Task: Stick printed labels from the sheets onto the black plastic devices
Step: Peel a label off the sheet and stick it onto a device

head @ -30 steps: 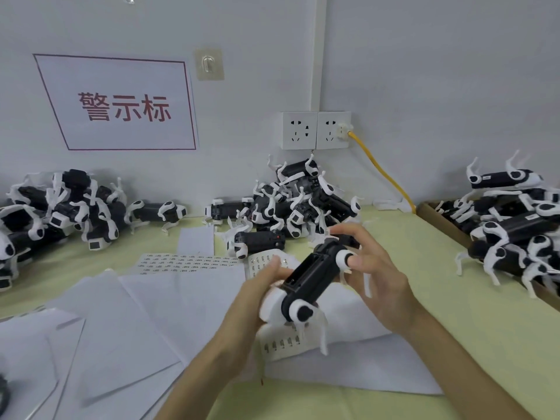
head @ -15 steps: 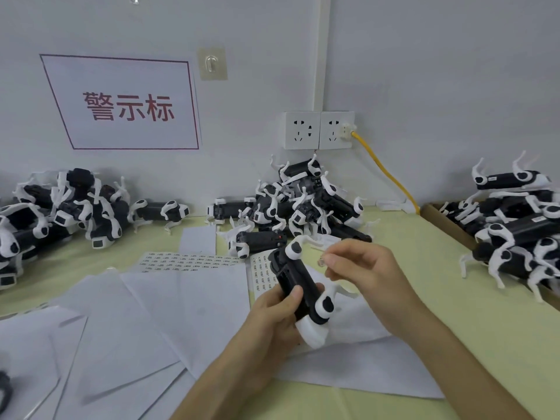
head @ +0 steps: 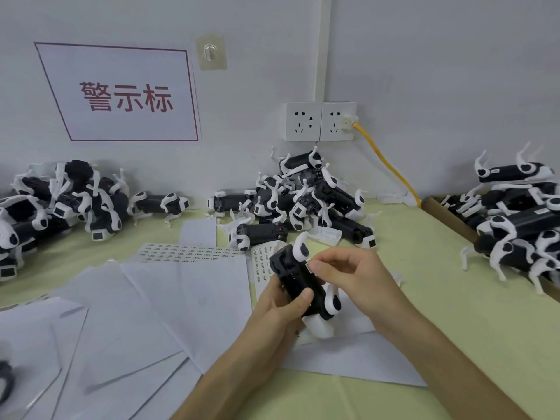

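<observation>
My left grip (head: 280, 309) wraps the black device (head: 295, 278) and my right grip (head: 354, 274) pinches a tiny label (head: 309, 266) at its side, so I should lay it flat, then press.

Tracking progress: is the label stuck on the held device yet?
Cannot tell: right hand pinches the label at the black device's edge; left hand grips it.

Flat, rather dim, diffuse light casts only a faint shadow on the white sheet (head: 363, 368) below the right hand (head: 356, 278), detail is soft throughout, and wide-angle distortion slants the wall sign (head: 121, 95) far up-left of it.
</observation>
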Demonstrator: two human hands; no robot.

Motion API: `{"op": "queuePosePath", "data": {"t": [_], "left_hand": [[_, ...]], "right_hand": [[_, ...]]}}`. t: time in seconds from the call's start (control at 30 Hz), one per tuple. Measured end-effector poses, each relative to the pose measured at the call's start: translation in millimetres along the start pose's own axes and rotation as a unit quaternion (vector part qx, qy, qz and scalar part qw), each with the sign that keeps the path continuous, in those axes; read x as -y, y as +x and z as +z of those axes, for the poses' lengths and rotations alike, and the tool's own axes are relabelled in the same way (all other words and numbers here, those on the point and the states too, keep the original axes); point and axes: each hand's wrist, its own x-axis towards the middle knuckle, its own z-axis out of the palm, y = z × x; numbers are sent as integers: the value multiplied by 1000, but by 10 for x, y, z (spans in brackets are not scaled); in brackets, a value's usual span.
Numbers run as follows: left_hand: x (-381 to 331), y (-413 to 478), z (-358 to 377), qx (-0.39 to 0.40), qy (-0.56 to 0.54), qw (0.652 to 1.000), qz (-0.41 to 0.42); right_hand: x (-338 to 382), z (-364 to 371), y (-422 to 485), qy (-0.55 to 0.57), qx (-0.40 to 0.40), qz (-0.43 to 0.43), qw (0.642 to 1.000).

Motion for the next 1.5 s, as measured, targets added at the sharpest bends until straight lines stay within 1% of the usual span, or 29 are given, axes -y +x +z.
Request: {"op": "queuePosePath", "data": {"t": [0.5, 0.83, 1.33, 1.43, 1.5], "left_hand": [[63, 14, 5, -20, 24, 1000, 5], [85, 28, -13, -21, 25, 999, 9], [91, 18, 2, -22, 37, 999, 7], [87, -12, 8, -17, 53, 998, 10], [87, -28, 1, -16, 63, 998, 8]], "right_hand": [[-30, 84, -47, 5, -59, 3, 998], [-16, 92, -53, 11, -53, 10, 998], [-65, 121, -60, 2, -73, 6, 997], [-62, 114, -62, 18, -65, 18, 998], [-45, 83, -59, 31, -46, 35, 998]]}}
